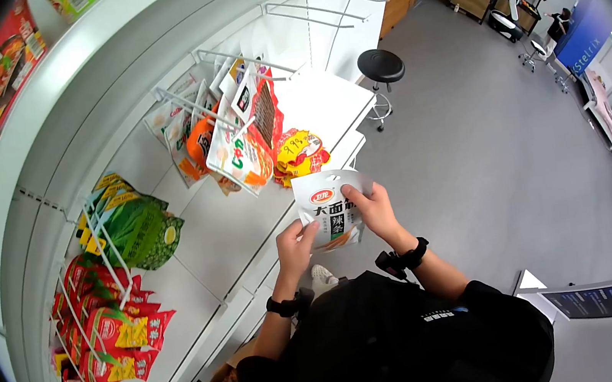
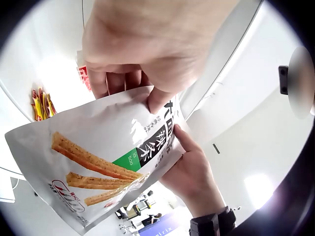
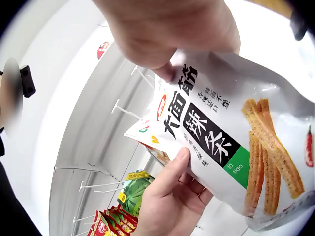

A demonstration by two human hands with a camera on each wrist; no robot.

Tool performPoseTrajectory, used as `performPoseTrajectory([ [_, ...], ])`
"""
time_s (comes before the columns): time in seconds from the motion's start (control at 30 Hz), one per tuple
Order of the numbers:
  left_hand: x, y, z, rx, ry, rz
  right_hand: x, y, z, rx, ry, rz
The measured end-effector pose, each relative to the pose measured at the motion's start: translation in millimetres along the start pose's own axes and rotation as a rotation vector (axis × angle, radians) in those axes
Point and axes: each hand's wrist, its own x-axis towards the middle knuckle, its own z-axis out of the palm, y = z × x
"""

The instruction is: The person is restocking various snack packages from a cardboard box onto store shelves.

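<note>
In the head view, a white snack bag with an orange logo and black lettering is held up in front of the body. My left hand pinches its lower left side, thumb on the printed face. The right hand grips the upper right edge, with its thumb beside the logo. Both wrist views show brown snack strips and a green patch printed on the bag. In the right wrist view, the left hand has its fingers behind the bag.
Hooks on the white rack carry red snack packs, green packs and white-and-orange bags. Yellow-red packs lie near the shelf edge. Bare prongs stick out farther along. A black stool stands beyond the shelf.
</note>
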Motion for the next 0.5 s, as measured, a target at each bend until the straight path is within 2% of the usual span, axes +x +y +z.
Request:
performPoseTrajectory([
  [0.23, 45, 8, 4, 0.038, -0.046, 0.083, 51, -13, -7, 0.009, -0.049, -0.011],
  [0.33, 51, 24, 6, 0.010, -0.020, 0.100, 77, -20, -4, -0.019, -0.111, -0.029],
  [0.37, 54, 27, 8, -0.006, 0.006, 0.129, 90, -15, -6, -0.070, -0.131, 0.017],
  [0.5, 63, 32, 8, 0.040, 0.096, 0.161, 129, -37, 9, 0.005, -0.265, -0.064],
])
